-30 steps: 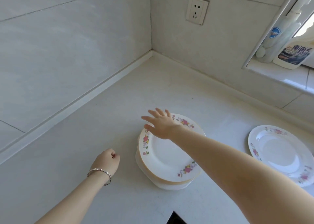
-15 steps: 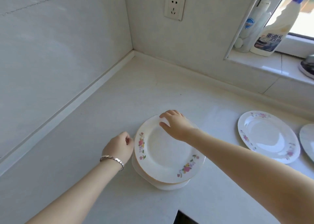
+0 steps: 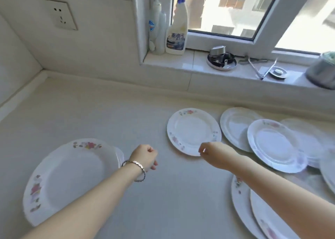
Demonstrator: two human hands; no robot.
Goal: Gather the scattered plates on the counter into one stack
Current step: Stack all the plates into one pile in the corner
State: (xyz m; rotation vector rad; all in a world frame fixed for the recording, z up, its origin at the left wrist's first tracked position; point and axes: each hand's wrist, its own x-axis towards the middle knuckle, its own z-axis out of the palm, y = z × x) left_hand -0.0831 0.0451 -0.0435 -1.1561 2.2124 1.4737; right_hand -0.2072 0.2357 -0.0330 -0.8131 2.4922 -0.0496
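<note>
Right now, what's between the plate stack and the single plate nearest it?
In the head view, only the left hand, with its bracelet, is between the plate stack and the single plate; the counter there is otherwise bare.

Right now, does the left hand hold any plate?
No, the left hand hovers over the bare counter beside the stack, its fingers curled around nothing.
</note>
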